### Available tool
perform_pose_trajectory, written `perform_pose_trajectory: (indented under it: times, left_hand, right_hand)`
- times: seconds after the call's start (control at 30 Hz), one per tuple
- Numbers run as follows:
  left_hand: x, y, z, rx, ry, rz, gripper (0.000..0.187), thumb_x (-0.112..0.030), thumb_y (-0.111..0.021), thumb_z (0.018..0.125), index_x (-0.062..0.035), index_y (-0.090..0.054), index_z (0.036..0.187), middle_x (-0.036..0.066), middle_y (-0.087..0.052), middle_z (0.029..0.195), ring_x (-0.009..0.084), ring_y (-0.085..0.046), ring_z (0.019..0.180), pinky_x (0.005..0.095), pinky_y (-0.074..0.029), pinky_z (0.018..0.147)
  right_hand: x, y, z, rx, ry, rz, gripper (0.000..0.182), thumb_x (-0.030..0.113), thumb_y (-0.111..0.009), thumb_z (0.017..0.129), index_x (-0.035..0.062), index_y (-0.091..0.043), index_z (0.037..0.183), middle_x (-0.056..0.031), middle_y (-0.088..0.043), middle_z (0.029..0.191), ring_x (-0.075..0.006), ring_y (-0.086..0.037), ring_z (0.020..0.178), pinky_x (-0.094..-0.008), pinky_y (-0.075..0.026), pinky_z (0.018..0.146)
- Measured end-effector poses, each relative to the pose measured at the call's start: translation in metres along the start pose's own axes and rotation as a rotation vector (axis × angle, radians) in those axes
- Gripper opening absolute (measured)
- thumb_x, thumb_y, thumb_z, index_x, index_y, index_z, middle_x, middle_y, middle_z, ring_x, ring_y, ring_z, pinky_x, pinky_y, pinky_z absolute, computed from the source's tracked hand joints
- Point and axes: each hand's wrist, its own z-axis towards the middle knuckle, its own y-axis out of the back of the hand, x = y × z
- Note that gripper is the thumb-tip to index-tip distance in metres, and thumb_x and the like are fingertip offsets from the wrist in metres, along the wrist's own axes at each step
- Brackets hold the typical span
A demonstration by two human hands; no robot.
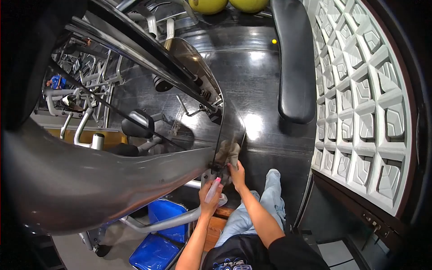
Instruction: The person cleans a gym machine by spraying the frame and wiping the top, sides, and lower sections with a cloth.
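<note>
My left hand (209,200) is closed around a slim translucent bottle (211,192) with a bright pink tip, pointing up toward the machine. Just right of it, my right hand (238,175) grips the lower part of a beige-grey cloth (232,153). The cloth lies against the lower end of the exercise machine's smoky see-through cover (233,121). Both hands are close to a dark joint (217,168) where the cover meets the large grey machine body (135,175). Some fingertips of the right hand are hidden by the cloth and machine.
A black padded bench (296,63) and a white moulded wall panel (351,90) stand to the right. Blue seats (155,252) are below left, beside a wooden box (215,231). Yellow balls (208,5) sit at the top. Another person in blue (56,82) is far left.
</note>
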Motion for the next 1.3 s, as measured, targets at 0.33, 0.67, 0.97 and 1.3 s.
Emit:
perform_pose_trajectory:
  times: [0.33,0.67,0.97,1.3]
  left_hand:
    - [0.005,0.002,-0.002,0.136,0.023,0.059,0.024,-0.024,-0.065,0.095,-0.0003,-0.064,0.091,0.003,-0.062,0.076,0.0083,-0.056,0.062,0.0240,-0.046,0.058]
    - [0.013,-0.005,0.001,0.140,0.067,0.002,0.022,-0.022,-0.065,0.094,-0.0005,-0.064,0.089,0.003,-0.062,0.076,0.0084,-0.056,0.062,0.0242,-0.046,0.059]
    - [0.012,-0.002,0.000,0.149,0.077,0.055,0.025,-0.025,-0.066,0.094,-0.0008,-0.064,0.089,0.002,-0.061,0.072,0.0077,-0.055,0.061,0.0236,-0.045,0.057]
    - [0.013,-0.013,0.002,0.169,0.105,-0.069,0.022,-0.022,-0.064,0.095,0.0000,-0.064,0.092,0.004,-0.064,0.080,0.0077,-0.055,0.062,0.0241,-0.046,0.059]
  right_hand:
    - [0.032,-0.001,0.039,-0.131,-0.009,-0.051,0.055,0.029,-0.068,0.089,0.0135,-0.048,0.138,-0.0218,-0.064,0.122,-0.0366,-0.062,0.115,-0.0427,-0.046,0.098]
    - [-0.036,0.000,0.030,0.022,-0.069,-0.100,0.046,0.003,-0.060,0.085,0.0057,-0.056,0.130,-0.0163,-0.065,0.118,-0.0272,-0.062,0.111,-0.0339,-0.045,0.098]
    - [0.018,0.007,0.061,-0.099,-0.119,-0.279,0.047,0.030,-0.069,0.089,0.0099,-0.054,0.129,-0.0208,-0.064,0.122,-0.0369,-0.061,0.114,-0.0418,-0.046,0.096]
    - [0.027,0.008,0.005,0.056,0.083,-0.147,0.036,0.019,-0.063,0.094,0.0035,-0.057,0.126,-0.0185,-0.066,0.116,-0.0305,-0.063,0.112,-0.0355,-0.046,0.095]
